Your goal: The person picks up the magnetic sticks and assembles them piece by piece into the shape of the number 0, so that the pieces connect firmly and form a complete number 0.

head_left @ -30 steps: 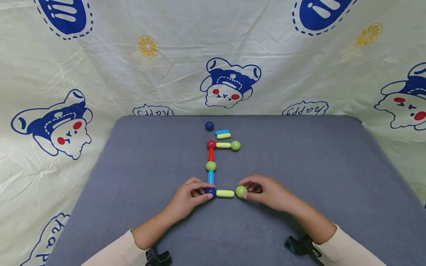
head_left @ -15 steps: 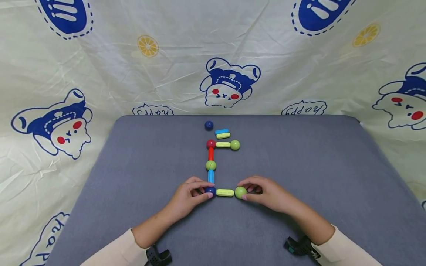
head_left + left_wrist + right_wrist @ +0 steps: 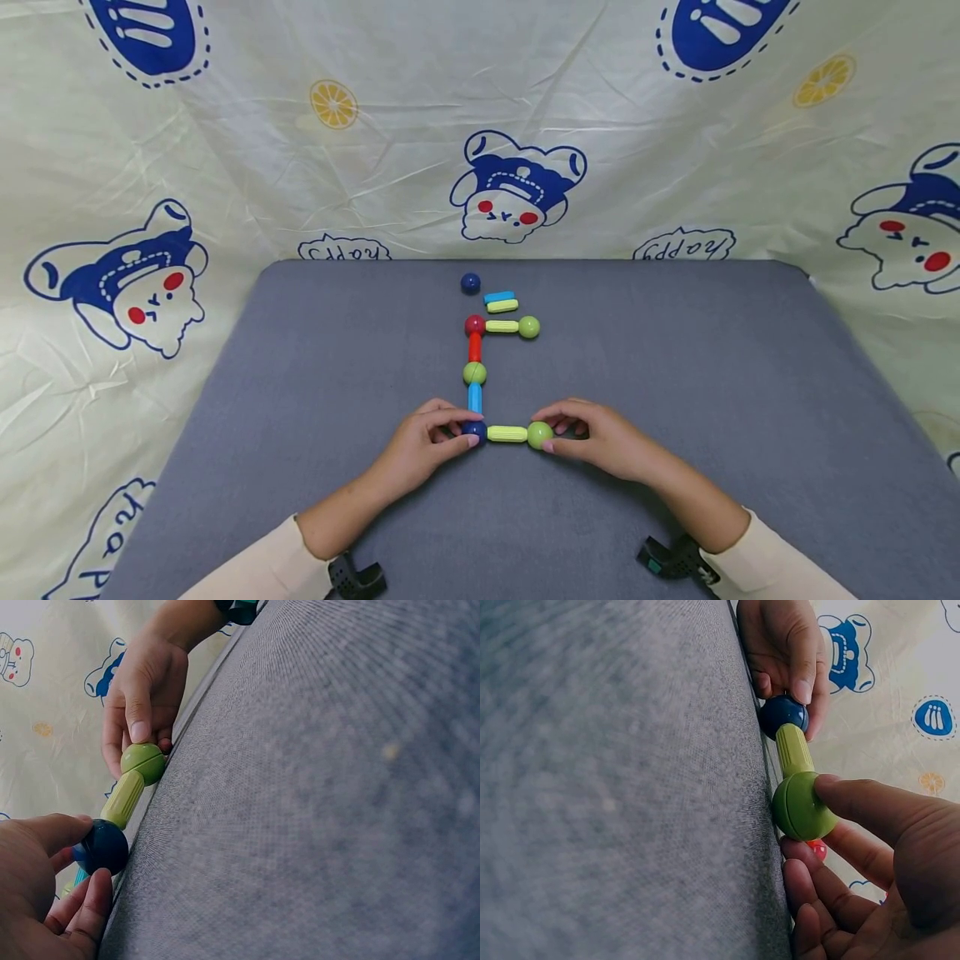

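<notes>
My left hand [image 3: 423, 442] pinches a dark blue ball [image 3: 103, 847] between thumb and fingers at the near left corner of a ball-and-rod figure. A ridged yellow-green rod [image 3: 507, 434] runs from that ball to a green ball [image 3: 804, 806], which my right hand [image 3: 600, 437] pinches from the right. The rod's end meets the green ball. From the blue ball a blue rod [image 3: 475, 398] leads away to a second green ball [image 3: 474, 372]. Beyond it come a red rod [image 3: 475, 347], a red ball [image 3: 475, 325], another yellow-green rod [image 3: 502, 327] and a green ball [image 3: 528, 327].
Behind the figure lie a loose dark blue ball [image 3: 470, 283], a short blue rod [image 3: 498, 297] and a short yellow-green rod [image 3: 502, 307]. All rest on a grey cloth-covered table [image 3: 337, 358]. A printed pale curtain [image 3: 405, 175] hangs at the table's far edge.
My right hand has slid the green ball slightly left, closing the small gap to the yellow-green rod's end. The left hand has stayed on the blue ball.
</notes>
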The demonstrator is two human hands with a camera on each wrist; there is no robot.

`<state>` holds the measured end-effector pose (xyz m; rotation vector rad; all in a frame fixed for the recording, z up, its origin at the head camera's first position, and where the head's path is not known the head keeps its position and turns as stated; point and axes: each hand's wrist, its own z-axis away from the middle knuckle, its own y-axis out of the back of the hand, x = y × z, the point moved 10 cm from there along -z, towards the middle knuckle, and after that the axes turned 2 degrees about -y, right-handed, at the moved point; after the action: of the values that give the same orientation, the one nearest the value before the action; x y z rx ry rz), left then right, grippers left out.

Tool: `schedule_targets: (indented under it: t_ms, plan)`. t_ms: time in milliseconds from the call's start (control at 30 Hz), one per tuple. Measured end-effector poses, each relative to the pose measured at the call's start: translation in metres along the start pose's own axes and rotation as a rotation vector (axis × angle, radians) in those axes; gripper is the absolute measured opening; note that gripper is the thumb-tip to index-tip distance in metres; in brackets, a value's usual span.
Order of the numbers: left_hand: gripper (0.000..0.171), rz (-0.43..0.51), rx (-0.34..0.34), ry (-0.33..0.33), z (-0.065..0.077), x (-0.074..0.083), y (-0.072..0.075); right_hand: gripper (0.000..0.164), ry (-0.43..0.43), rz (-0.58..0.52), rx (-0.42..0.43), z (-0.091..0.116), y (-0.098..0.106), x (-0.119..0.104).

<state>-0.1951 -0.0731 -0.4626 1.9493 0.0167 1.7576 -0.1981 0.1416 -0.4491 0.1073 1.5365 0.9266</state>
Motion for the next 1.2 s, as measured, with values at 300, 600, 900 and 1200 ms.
schedule_targets:
  t_ms: [300,600,900,1200]
  plan:
    - [0.026,-0.008,0.001,-0.006,-0.001,0.001,0.0,0.036,-0.005,-0.008,-0.002,-0.001,0.0,0.001]
    - [0.026,-0.011,0.0,-0.003,-0.001,0.001,0.001,0.04,0.005,-0.057,0.0,-0.002,0.004,0.0]
    - [0.026,-0.008,0.001,0.006,-0.001,0.001,0.001,0.039,0.029,-0.034,0.094,-0.017,0.021,-0.007]
    - [0.025,-0.013,0.003,0.013,0.0,0.0,0.0,0.039,-0.001,-0.027,0.202,-0.042,0.047,-0.008]
